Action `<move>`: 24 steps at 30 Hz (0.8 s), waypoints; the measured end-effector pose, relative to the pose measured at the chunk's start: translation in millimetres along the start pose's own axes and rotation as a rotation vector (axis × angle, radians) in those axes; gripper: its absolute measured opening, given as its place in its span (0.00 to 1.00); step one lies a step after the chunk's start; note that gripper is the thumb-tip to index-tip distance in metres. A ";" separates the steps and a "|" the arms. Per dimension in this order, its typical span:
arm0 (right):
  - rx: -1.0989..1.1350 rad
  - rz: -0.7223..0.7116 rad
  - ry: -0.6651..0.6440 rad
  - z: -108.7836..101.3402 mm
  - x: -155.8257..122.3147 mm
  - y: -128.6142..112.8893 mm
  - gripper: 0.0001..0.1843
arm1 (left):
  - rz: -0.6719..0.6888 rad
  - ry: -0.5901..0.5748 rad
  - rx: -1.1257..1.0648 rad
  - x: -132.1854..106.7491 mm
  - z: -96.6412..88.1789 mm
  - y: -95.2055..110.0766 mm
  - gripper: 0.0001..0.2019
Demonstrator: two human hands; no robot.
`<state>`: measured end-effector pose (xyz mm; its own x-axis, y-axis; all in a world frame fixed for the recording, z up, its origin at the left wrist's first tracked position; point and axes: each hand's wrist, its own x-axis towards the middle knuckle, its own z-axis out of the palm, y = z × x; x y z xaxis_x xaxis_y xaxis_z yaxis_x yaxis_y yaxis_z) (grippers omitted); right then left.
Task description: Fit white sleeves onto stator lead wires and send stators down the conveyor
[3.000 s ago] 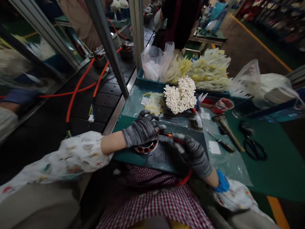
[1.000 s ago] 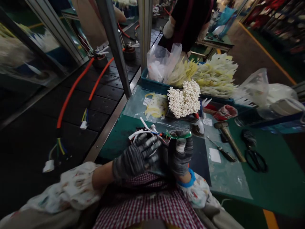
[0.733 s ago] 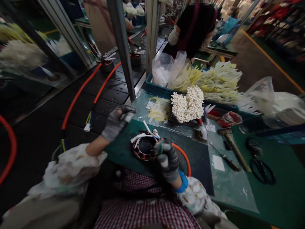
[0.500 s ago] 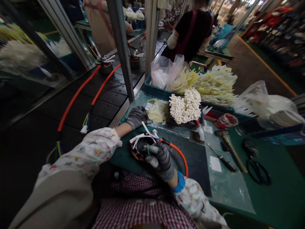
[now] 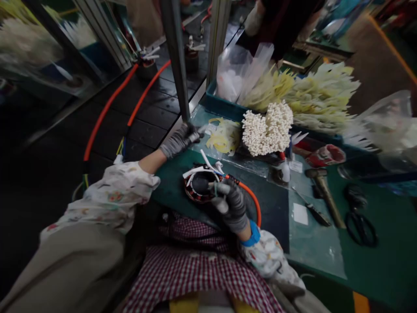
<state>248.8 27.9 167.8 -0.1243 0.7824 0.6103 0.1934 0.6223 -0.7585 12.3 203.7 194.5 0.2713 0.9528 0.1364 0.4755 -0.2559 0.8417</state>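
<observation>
right hand (image 5: 230, 204) clamped on stator (image 5: 199, 188), on worktop (image 5: 167, 174) close to body | left hand (image 5: 180, 140) ahead-left, fingers curled beside yellow strips (image 5: 224, 135), grasp cannot tell | orange cable (image 5: 256, 204) loops right of right hand | step, likely: fetching a strip; next calls for pinching one only

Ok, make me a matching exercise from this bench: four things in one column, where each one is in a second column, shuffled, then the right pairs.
Things
1. wound stator
2. left hand
3. scissors
4. hammer

Places
A. flat on the green mat, farthest right
B. at the right hand's fingertips
C. just left of the scissors
D. at the yellow strips near the metal post

Pairs: 1-B, 2-D, 3-A, 4-C
</observation>
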 end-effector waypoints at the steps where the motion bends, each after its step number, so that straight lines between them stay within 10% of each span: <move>1: 0.012 0.041 0.045 -1.7 -1.3 -0.6 0.11 | -0.004 0.052 -0.037 -13.8 -5.8 5.9 0.09; 5: -0.009 0.306 0.239 -6.4 0.8 -3.4 0.18 | 0.115 0.198 0.077 -88.9 -6.8 35.1 0.23; 10: 0.039 0.498 0.380 -5.8 11.0 -5.0 0.25 | 0.618 0.063 0.554 -166.7 29.0 37.6 0.14; 13: 0.068 0.535 0.375 -6.0 10.8 -4.0 0.25 | 0.772 0.011 0.735 -176.9 40.9 23.1 0.18; 18: -0.015 0.527 0.312 -9.8 4.5 -4.8 0.24 | 0.611 -0.072 0.691 -175.5 47.9 24.6 0.18; 24: -0.225 0.175 0.012 0.1 1.1 -10.7 0.13 | 0.629 0.145 0.723 -196.8 55.1 33.5 0.20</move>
<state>246.4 22.1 176.5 -0.0589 0.8764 0.4780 0.4223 0.4557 -0.7836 20.9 -1.4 167.0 0.5688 0.6060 0.5562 0.6917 -0.7183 0.0752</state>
